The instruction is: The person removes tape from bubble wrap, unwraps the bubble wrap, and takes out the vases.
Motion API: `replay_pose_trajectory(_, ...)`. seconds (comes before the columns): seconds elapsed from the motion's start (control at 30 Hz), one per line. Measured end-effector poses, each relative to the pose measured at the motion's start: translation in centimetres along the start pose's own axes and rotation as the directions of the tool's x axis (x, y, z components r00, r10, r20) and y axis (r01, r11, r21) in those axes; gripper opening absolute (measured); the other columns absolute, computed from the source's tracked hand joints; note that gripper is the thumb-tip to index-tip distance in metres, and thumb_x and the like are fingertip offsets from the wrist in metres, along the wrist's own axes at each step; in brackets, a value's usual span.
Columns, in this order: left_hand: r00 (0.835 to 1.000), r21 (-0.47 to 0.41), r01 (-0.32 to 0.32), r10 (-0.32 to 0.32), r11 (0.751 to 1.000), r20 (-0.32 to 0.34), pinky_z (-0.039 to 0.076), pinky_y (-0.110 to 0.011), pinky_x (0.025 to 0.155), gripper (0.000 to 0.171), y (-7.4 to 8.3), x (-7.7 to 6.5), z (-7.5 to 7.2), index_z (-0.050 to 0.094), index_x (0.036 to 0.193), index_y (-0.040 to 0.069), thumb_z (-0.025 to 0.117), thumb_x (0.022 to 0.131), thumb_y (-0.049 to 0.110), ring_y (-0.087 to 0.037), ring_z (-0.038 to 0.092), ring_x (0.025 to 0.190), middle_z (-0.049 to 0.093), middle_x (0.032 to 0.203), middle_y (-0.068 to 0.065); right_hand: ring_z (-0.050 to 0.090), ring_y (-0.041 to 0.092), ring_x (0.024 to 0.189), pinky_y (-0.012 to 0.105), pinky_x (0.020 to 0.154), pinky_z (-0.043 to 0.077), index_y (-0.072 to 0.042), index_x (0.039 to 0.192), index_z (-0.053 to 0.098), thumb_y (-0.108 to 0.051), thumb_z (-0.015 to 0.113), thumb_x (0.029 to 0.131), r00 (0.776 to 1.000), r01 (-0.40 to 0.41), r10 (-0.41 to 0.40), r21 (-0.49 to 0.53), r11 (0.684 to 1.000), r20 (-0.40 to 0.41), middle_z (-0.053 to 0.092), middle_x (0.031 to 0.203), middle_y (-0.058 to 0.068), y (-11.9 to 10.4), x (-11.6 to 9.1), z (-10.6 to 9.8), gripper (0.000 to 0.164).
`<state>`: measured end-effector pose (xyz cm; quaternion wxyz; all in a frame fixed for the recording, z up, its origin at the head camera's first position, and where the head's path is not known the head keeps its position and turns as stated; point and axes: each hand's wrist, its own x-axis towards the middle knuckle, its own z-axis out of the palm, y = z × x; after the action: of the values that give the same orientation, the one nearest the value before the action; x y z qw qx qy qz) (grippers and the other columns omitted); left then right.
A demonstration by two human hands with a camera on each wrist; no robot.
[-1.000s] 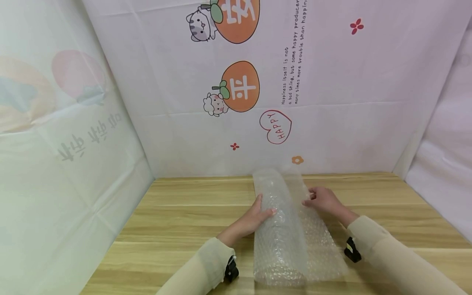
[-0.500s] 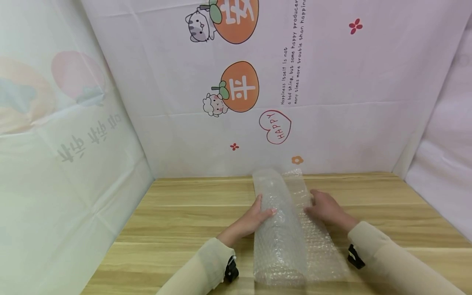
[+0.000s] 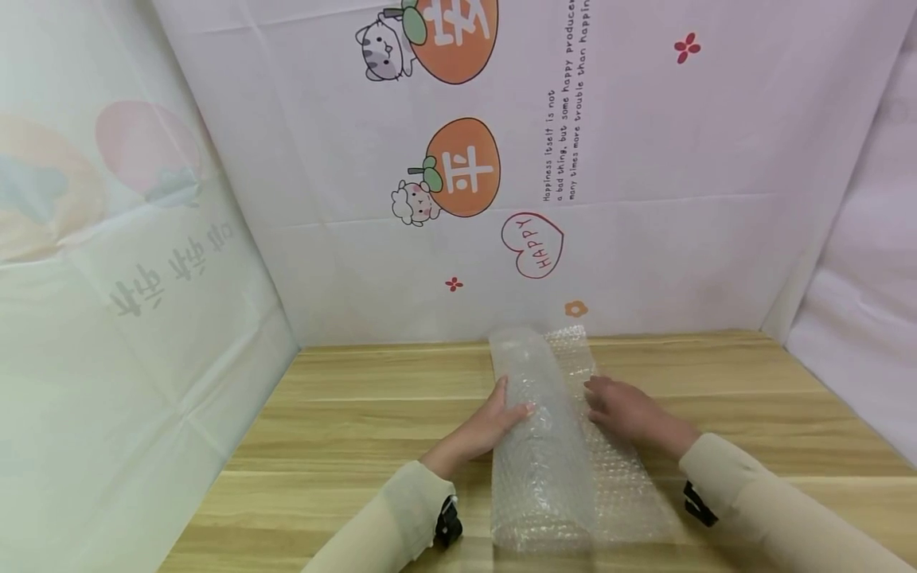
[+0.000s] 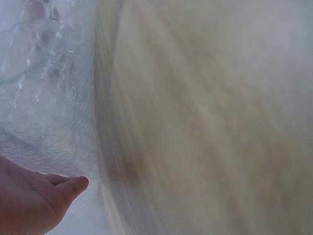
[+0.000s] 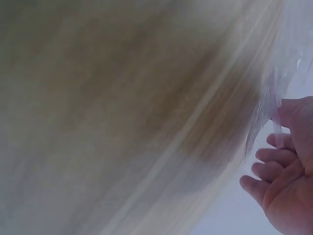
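A roll of clear bubble wrap point(image 3: 540, 469) lies lengthwise on the wooden table, its loose flap point(image 3: 623, 493) spread out to the right. My left hand point(image 3: 483, 426) holds the roll's left side, thumb over the top, the other fingers partly hidden against it. In the left wrist view, that hand point(image 4: 39, 196) lies against the bubbled plastic. My right hand point(image 3: 626, 410) is at the flap's right edge. The right wrist view shows the thumb and forefinger of this hand point(image 5: 288, 171) pinching a thin edge of the film, the other fingers spread loosely below.
The wooden table point(image 3: 358, 446) runs back to a white printed cloth point(image 3: 645, 263). More cloth hangs at the left and right sides. A black strap device sits on each wrist, below the cream sleeves.
My right hand has shifted slightly toward the roll and turned along the flap's edge. The far end of the flap shows more sharply now. The left hand and roll stay in place.
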<state>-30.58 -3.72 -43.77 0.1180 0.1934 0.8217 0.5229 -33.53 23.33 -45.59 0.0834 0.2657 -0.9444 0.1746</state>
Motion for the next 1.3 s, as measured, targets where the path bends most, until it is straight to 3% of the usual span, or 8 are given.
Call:
replay_pose_trajectory(0.13,1.000,0.004,0.008,-0.008,1.000,-0.003,0.013,-0.044,0.102,0.092,0.0,0.0,0.0,-0.006,0.141,0.006,0.044,0.082,0.056,-0.023,0.007,0.130,0.000,0.145,-0.012,0.055,0.027,0.089,0.042,0.078,0.044,0.003,0.114,0.052,-0.018,0.064,0.079,0.998,0.044,-0.044,0.010,0.999,0.048,0.058,0.097,0.012,-0.1,-0.2,0.0,0.042)
replay_pose_trajectory(0.27,1.000,0.002,0.010,-0.010,1.000,-0.006,0.012,-0.042,0.102,0.092,0.0,0.0,0.1,-0.005,0.141,0.006,0.044,0.082,0.056,-0.022,0.007,0.130,0.000,0.145,-0.012,0.053,0.017,0.078,0.036,0.068,0.044,-0.003,0.109,0.053,-0.025,0.064,0.081,0.992,0.061,-0.063,0.025,0.998,0.113,0.056,0.085,0.001,-0.1,-0.4,-0.1,0.037)
replay_pose_trajectory(0.43,1.000,0.003,0.009,-0.009,1.000,-0.007,0.013,-0.041,0.102,0.092,0.1,0.1,0.1,-0.005,0.141,0.006,0.044,0.082,0.056,-0.022,0.007,0.130,0.000,0.145,-0.012,0.053,0.027,0.094,0.042,0.079,0.043,0.005,0.118,0.048,-0.034,0.059,0.083,0.984,0.067,-0.072,0.038,0.997,0.166,0.056,0.104,0.014,-0.2,-0.9,-0.4,0.053)
replay_pose_trajectory(0.53,1.000,0.006,0.006,-0.006,1.000,-0.009,0.013,-0.042,0.102,0.092,0.1,0.1,0.2,-0.005,0.141,0.006,0.044,0.082,0.056,-0.022,0.007,0.130,0.001,0.145,-0.012,0.041,0.035,0.114,0.046,0.092,0.033,0.008,0.126,0.041,-0.040,0.057,0.083,0.979,0.051,-0.055,0.028,0.998,0.194,0.043,0.125,0.025,-0.1,-1.1,-0.5,0.066)
replay_pose_trajectory(0.63,1.000,0.001,0.013,-0.013,1.000,-0.013,0.013,-0.043,0.102,0.092,0.1,0.1,0.2,-0.004,0.141,0.006,0.045,0.082,0.056,-0.023,0.008,0.130,0.001,0.145,-0.013,0.031,0.037,0.121,0.046,0.096,0.027,0.006,0.129,0.039,-0.048,0.055,0.081,0.972,0.032,-0.037,0.025,0.999,0.232,0.033,0.133,0.025,0.1,-1.2,-0.4,0.073)
replay_pose_trajectory(0.87,1.000,-0.010,0.011,-0.011,1.000,-0.018,0.013,-0.044,0.102,0.092,0.0,0.0,0.1,-0.004,0.141,0.005,0.045,0.082,0.055,-0.025,0.008,0.130,0.001,0.145,-0.014,0.029,0.034,0.123,0.044,0.097,0.027,0.002,0.131,0.038,-0.060,0.051,0.078,0.966,0.018,-0.021,0.013,1.000,0.256,0.031,0.135,0.023,0.2,-1.4,-0.2,0.083)
replay_pose_trajectory(1.3,1.000,-0.002,-0.011,0.011,1.000,-0.024,0.013,-0.044,0.102,0.090,-0.3,0.2,0.1,-0.002,0.141,0.004,0.045,0.083,0.054,-0.025,0.010,0.130,0.005,0.145,-0.013,0.028,0.035,0.123,0.046,0.097,0.026,0.002,0.132,0.037,-0.058,0.052,0.078,0.969,0.003,-0.012,0.039,0.999,0.247,0.030,0.136,0.022,0.0,-1.5,-0.4,0.082)
